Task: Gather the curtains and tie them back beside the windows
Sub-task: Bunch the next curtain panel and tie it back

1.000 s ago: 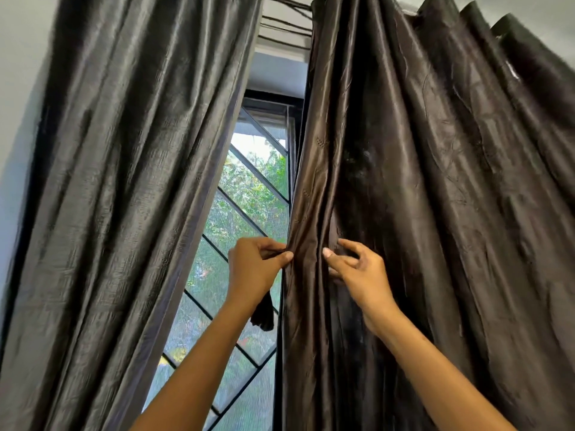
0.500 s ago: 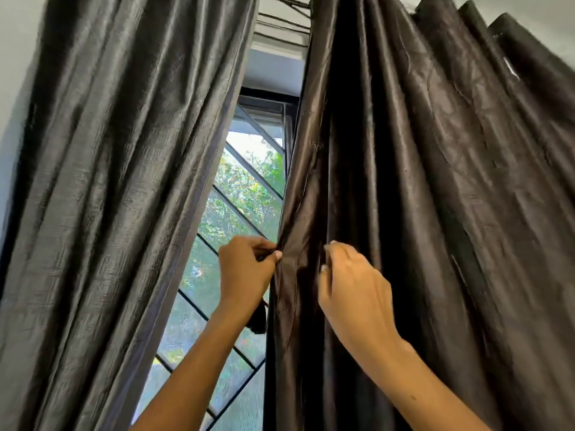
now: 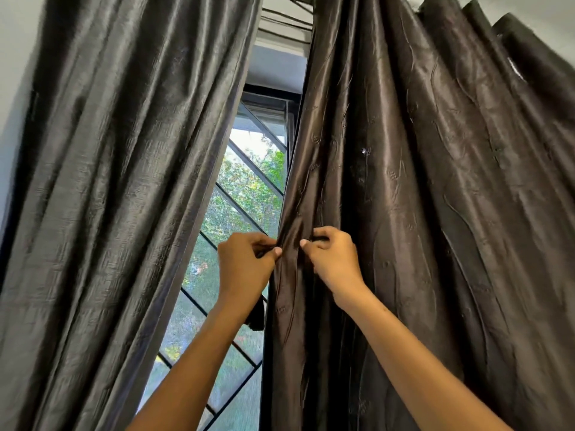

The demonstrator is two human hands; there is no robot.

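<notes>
Left curtain (image 3: 118, 197) just hangs loose on its side, nobody touching it, well apart from both hands. Between the two curtains there's a strip of window (image 3: 236, 206) with diagonal bars and green trees outside. The left hand (image 3: 245, 265) is up at the inner edge of the right curtain (image 3: 420, 213), fingers (image 3: 263, 242) curled and thumb pinching a fold of the fabric right at that edge. A dark bit of cloth hangs just below that wrist, can't tell what it is. The right hand (image 3: 334, 259) sits just beside it, a little further into the folds, fingers curled around a pleat and gripping it. Only a narrow fold separates the two hands.
</notes>
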